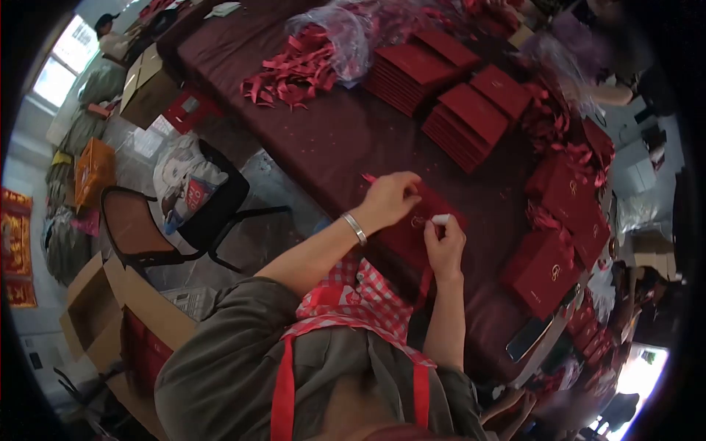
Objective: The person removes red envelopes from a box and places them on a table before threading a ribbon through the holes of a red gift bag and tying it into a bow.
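A dark red gift bag (401, 239) with a gold mark lies flat at the table edge in front of me, partly under my hands. My left hand (390, 201), a silver bracelet at its wrist, is over the bag's far left part with fingers curled together. My right hand (446, 248) is closed in a pinch over the bag's right side, a white wrapping on one finger. Anything between the fingertips of either hand is too small to make out. A red ribbon end (369, 177) shows beyond my left hand, and another ribbon piece (425, 285) hangs near my right wrist.
Stacked red bags (463, 125) and a heap of red ribbons (290, 77) lie on the cloth-covered table (353, 140). Finished-looking bags with ribbons (544, 272) and a phone (528, 338) are at right. A chair (136, 224) and an open carton (95, 309) stand left. Other people are nearby.
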Tool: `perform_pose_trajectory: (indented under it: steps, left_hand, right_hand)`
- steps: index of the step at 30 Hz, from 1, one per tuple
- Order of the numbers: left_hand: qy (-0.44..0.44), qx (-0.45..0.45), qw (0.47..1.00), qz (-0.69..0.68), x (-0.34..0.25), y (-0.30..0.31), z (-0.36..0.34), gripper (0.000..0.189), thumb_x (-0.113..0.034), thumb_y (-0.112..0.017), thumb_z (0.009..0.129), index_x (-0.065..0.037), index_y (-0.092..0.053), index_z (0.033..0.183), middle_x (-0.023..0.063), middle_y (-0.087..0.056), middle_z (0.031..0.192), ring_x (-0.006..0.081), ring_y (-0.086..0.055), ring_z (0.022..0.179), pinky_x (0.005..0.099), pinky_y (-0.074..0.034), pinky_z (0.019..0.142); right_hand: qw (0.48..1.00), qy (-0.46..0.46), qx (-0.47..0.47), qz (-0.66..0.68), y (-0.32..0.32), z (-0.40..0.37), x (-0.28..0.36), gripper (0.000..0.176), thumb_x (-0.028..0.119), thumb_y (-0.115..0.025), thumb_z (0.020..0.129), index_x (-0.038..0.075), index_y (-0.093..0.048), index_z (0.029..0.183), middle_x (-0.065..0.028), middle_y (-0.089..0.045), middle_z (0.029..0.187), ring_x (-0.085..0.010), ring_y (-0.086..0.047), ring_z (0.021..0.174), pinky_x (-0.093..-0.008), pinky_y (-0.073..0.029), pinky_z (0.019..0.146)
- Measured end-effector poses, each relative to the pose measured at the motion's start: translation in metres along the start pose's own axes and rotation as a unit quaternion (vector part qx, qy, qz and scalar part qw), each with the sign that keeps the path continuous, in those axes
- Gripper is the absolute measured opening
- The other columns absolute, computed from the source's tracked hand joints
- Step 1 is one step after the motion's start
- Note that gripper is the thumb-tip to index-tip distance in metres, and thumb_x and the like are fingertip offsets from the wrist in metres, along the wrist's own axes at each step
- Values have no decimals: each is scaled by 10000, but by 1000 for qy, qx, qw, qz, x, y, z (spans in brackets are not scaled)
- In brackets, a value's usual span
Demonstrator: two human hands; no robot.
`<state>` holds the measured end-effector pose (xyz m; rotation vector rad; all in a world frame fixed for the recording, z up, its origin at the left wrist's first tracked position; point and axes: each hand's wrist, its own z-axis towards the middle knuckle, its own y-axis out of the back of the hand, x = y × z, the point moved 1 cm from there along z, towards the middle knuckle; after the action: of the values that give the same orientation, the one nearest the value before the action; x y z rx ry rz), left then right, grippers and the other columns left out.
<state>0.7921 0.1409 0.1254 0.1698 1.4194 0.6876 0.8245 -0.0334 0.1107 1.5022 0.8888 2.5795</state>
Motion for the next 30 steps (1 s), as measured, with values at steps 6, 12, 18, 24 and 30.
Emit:
perform_pose_trajectory:
  steps: [6,12,18,24,30]
  left_hand:
    - [24,-35,999,31,-9,-6,-5,297,-118,-717,740,-25,-611,1001,138,-597,942,300,-613,857,384,-503,743]
    - [44,-38,998,-5,2,-8,-13,308,-121,-724,734,5,-605,989,161,-620,909,299,-627,858,379,-504,762]
    - [94,1,978,-184,16,-31,-11,245,-80,-683,783,26,-633,999,132,-669,886,194,-636,830,306,-497,754]
    - [188,71,922,-330,15,-33,-11,186,-30,-643,833,4,-665,1014,9,-662,894,74,-574,805,240,-474,731]
    - [212,114,896,-374,18,-22,-14,151,-39,-642,862,-2,-637,1009,1,-646,913,63,-573,810,214,-476,734]
  right_hand:
    - [1000,3,-15,-3,1,-4,0,112,64,-665,796,-1,-578,823,-138,-625,736,-247,-611,668,-336,-476,628]
    - [999,-37,15,-1,6,3,8,106,62,-662,819,3,-577,840,-87,-607,729,-154,-566,679,-294,-455,634]
    - [996,-75,4,46,7,-5,0,98,46,-647,825,-6,-597,891,-98,-621,769,-165,-590,707,-292,-473,660]
    - [998,-58,13,16,19,-7,4,173,44,-631,841,-21,-629,1001,-140,-661,921,-200,-633,847,-301,-491,762]
    - [997,-60,39,-12,21,-3,16,157,46,-611,848,-29,-633,984,-166,-656,935,-282,-644,864,-337,-494,764]
